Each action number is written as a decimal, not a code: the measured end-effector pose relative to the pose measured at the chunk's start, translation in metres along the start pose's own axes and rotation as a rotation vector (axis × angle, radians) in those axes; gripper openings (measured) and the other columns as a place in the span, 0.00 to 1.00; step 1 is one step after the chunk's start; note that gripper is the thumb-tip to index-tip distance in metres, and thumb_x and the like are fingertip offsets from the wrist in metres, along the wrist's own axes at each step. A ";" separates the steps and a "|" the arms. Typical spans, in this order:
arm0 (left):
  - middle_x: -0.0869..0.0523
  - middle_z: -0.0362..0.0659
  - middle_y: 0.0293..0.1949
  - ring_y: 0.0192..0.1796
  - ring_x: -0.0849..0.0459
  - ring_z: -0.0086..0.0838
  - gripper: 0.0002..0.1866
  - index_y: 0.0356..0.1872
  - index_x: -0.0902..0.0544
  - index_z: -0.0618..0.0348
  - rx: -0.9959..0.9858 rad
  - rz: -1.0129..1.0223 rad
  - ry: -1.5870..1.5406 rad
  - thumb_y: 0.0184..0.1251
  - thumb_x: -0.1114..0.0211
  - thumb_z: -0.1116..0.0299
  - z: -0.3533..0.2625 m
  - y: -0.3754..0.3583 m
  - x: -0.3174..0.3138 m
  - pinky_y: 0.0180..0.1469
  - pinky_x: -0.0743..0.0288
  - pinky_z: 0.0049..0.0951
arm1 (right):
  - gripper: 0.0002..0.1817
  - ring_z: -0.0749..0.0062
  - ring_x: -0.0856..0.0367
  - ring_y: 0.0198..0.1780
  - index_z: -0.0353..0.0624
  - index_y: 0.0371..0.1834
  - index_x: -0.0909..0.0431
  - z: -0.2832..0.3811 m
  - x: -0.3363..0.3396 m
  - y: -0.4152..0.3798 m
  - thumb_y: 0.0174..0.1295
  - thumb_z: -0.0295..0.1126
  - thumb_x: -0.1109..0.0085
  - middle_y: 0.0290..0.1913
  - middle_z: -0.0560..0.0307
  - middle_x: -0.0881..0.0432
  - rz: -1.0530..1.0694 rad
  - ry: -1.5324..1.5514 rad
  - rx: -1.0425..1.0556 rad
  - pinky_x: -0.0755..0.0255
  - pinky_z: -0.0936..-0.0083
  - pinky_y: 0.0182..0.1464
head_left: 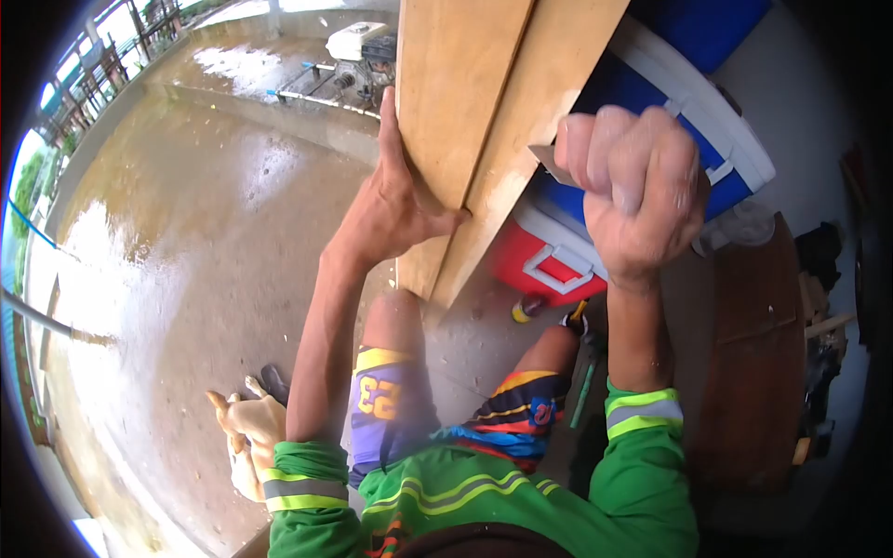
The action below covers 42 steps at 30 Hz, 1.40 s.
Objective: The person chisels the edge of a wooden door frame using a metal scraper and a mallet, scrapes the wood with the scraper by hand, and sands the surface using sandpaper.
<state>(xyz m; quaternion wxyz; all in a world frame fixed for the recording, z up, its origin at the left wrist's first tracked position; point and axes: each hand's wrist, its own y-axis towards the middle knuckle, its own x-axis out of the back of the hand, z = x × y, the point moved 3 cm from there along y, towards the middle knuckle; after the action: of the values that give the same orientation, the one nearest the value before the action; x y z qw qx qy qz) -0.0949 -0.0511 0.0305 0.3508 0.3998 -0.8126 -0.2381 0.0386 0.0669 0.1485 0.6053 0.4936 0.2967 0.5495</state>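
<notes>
A long light-brown wooden panel (456,112) with a groove along its length rises in front of me, its lower end near my knees. My left hand (395,209) grips its left edge, thumb across the face and fingers along the side. My right hand (637,181) is closed in a fist at the panel's right side. From the fist a thin, flat, blade-like piece (551,164) sticks out toward the panel's right edge; its handle, if any, is hidden by the fingers.
Behind the panel stand a blue cooler (693,116) with a white lid and a red cooler (535,260). A small engine (358,46) sits at the back. A tan dog (251,432) lies on the wet floor at left. A brown wooden board (753,363) is at right.
</notes>
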 end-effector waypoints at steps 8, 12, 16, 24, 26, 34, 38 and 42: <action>0.44 0.63 0.72 0.73 0.41 0.51 0.72 0.73 0.76 0.59 -0.046 -0.016 0.015 0.40 0.21 0.69 0.002 0.002 -0.001 0.72 0.40 0.40 | 0.18 0.79 0.43 0.20 0.45 0.20 0.39 -0.018 -0.002 -0.012 0.73 0.31 0.61 0.18 0.64 0.40 -0.072 0.183 -0.044 0.44 0.77 0.23; 0.44 0.63 0.72 0.72 0.40 0.51 0.72 0.73 0.76 0.59 0.015 0.009 0.004 0.40 0.21 0.69 0.003 -0.003 0.000 0.71 0.40 0.40 | 0.19 0.78 0.47 0.20 0.48 0.18 0.45 0.011 0.016 0.005 0.72 0.34 0.63 0.19 0.65 0.43 -0.035 0.383 0.018 0.46 0.76 0.24; 0.43 0.63 0.71 0.72 0.39 0.51 0.71 0.73 0.76 0.58 -0.010 -0.015 0.025 0.40 0.21 0.69 0.002 -0.001 -0.001 0.71 0.39 0.40 | 0.19 0.77 0.41 0.21 0.51 0.20 0.37 -0.007 0.009 -0.012 0.73 0.38 0.59 0.18 0.69 0.36 -0.059 0.161 -0.074 0.42 0.77 0.25; 0.43 0.64 0.71 0.72 0.38 0.52 0.71 0.73 0.75 0.58 -0.018 -0.025 0.037 0.39 0.21 0.69 0.004 -0.003 -0.002 0.70 0.38 0.40 | 0.17 0.77 0.40 0.19 0.44 0.22 0.38 -0.017 0.007 -0.012 0.72 0.32 0.58 0.18 0.64 0.40 -0.107 0.281 -0.064 0.45 0.78 0.22; 0.43 0.64 0.71 0.71 0.38 0.52 0.71 0.73 0.75 0.57 -0.041 -0.038 0.059 0.39 0.21 0.69 0.002 0.002 0.001 0.70 0.38 0.40 | 0.17 0.77 0.43 0.18 0.44 0.21 0.39 -0.019 -0.002 -0.016 0.72 0.29 0.60 0.20 0.64 0.41 -0.030 0.217 -0.014 0.46 0.77 0.22; 0.42 0.64 0.70 0.71 0.37 0.53 0.72 0.73 0.75 0.58 -0.045 -0.039 0.023 0.39 0.21 0.69 0.002 0.000 -0.001 0.70 0.38 0.41 | 0.17 0.75 0.43 0.19 0.46 0.21 0.37 -0.008 0.007 -0.012 0.71 0.35 0.59 0.19 0.62 0.35 -0.070 0.171 -0.009 0.43 0.75 0.22; 0.42 0.64 0.71 0.71 0.38 0.53 0.72 0.73 0.75 0.58 -0.032 -0.030 0.028 0.39 0.21 0.69 0.004 -0.001 0.001 0.71 0.38 0.40 | 0.19 0.77 0.46 0.18 0.51 0.20 0.40 0.012 0.009 0.000 0.73 0.37 0.57 0.16 0.67 0.41 -0.060 0.349 0.040 0.47 0.77 0.22; 0.42 0.64 0.71 0.71 0.38 0.53 0.72 0.73 0.75 0.58 -0.027 -0.029 0.042 0.39 0.21 0.69 0.002 -0.003 -0.002 0.71 0.39 0.40 | 0.17 0.78 0.48 0.18 0.47 0.21 0.40 -0.012 0.001 -0.013 0.72 0.31 0.57 0.18 0.66 0.43 -0.059 0.188 -0.031 0.46 0.77 0.22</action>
<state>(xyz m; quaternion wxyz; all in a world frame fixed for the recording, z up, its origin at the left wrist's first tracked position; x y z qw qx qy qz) -0.0941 -0.0509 0.0267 0.3697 0.4119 -0.7958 -0.2457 0.0328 0.0727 0.1326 0.5983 0.4216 0.3581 0.5797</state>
